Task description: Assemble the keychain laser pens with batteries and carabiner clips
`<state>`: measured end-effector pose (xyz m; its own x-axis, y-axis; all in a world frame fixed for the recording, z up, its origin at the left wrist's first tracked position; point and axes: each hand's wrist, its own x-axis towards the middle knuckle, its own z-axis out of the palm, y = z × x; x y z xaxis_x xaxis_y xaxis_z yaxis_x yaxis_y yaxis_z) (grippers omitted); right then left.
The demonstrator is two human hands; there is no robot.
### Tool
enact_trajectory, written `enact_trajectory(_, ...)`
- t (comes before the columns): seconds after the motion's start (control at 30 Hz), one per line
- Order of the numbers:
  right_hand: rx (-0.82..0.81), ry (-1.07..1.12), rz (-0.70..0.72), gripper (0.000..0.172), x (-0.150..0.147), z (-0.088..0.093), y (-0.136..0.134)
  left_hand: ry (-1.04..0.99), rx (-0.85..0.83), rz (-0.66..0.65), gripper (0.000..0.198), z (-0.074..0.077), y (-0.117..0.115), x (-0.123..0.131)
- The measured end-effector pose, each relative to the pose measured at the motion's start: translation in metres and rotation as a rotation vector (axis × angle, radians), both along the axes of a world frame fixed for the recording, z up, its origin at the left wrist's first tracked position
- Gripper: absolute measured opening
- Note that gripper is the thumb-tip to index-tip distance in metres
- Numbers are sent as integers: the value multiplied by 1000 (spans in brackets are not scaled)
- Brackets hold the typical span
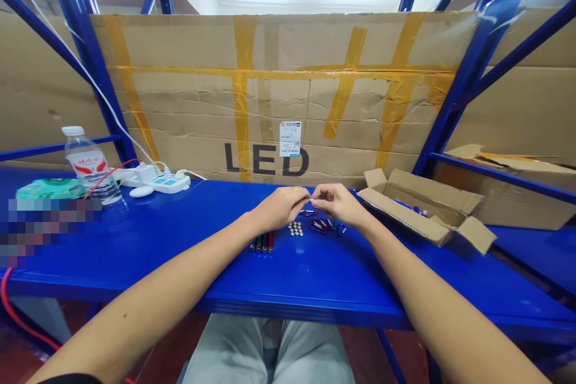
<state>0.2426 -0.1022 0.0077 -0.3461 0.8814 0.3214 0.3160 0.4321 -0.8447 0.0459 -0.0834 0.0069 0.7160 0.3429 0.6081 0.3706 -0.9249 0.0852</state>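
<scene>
My left hand (282, 209) and my right hand (338, 203) meet above the blue table, fingertips pinched together. Between them shows a tiny pale piece (311, 199), too small to name. Just below lie several small round silvery pieces (296, 228), set out in rows; they look like button cells. To their right is a loose group of coloured carabiner clips (318, 225), some red, with another blue clip (341, 230) beside it. Under my left wrist, several slim metal-ended tubes (264, 243) in dark, green and red lie side by side, their far ends hidden by the arm.
An open cardboard box (416, 207) with blue items inside stands at the right. On the left are a water bottle (92, 165), a green packet (54, 189) and a white power strip (168, 182) with cables. A large taped carton (198, 114) walls off the back.
</scene>
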Motion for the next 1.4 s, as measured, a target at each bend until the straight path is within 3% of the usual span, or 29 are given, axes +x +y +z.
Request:
enact_trajectory(0.17,-247,96,138,38,1,-1,-1,96,67,-59,21,5,-2,-1)
enact_trajectory(0.33,-390,151,176,37,-2,3,-6,120,78,-84,20,4,0,-1)
enact_trajectory(0.47,-347,237,89,24,-8,5,-11,51,37,-85,19,1,3,-2)
enact_trajectory(0.6,-180,174,-33,29,-13,2,-9,12,-4,-62,20,1,4,-3)
enact_trajectory(0.73,-143,137,-80,28,-12,-2,-5,24,-9,-32,20,2,5,-3)
enact_trajectory(0.97,-232,225,-21,35,-8,1,-6,38,-13,-42,21,1,4,-3)
enact_trajectory(1.2,-449,304,109,36,-4,9,-12,65,90,-101,20,3,1,-2)
enact_trajectory(1.4,-556,415,159,52,0,10,-10,69,147,-125,19,2,-1,0)
